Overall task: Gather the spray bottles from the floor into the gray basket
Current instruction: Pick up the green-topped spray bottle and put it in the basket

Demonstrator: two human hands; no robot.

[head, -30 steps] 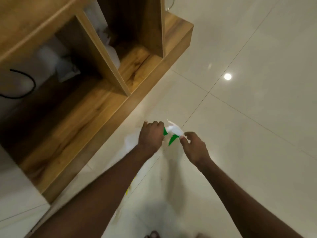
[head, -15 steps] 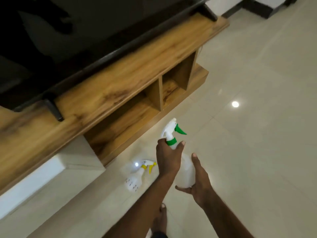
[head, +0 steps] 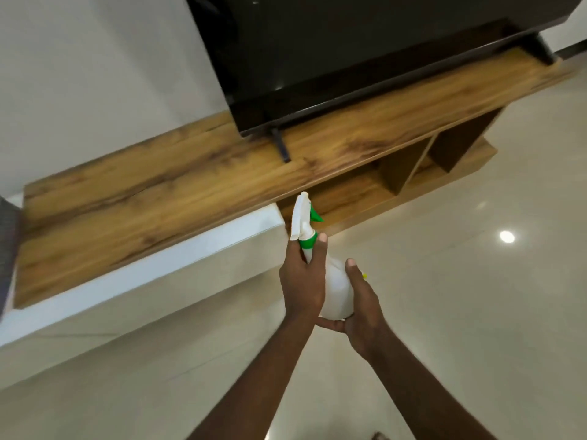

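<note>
Both hands are on the one spray bottle [head: 335,289] right now, held up in the air around the middle of the view, well off the tiled floor [head: 476,312]. It's a white bottle with a green collar and green trigger, standing pretty much upright with the nozzle head pointing up toward 12 o'clock, tipped a touch to the left.

The left hand [head: 303,281] is wrapped around the neck, just under the green collar, thumb sticking up along the right side of the neck. Back of the hand faces the camera, forearm coming in from about 7 o'clock.

The right hand [head: 362,308] is cupping the fat lower body from the 4 o'clock side, thumb laid up the front of the bottle and fingers curled under the base. That forearm runs in from about 5 o'clock. So both grips are firm holds on the bottle, neither hand spread wide.

There's a tiny bit of yellow peeking out just right of the right thumb, too small to tell what it is.

Behind, at 12 o'clock, a wooden TV stand [head: 190,198] with a dark TV [head: 349,52] sitting on it.
</note>
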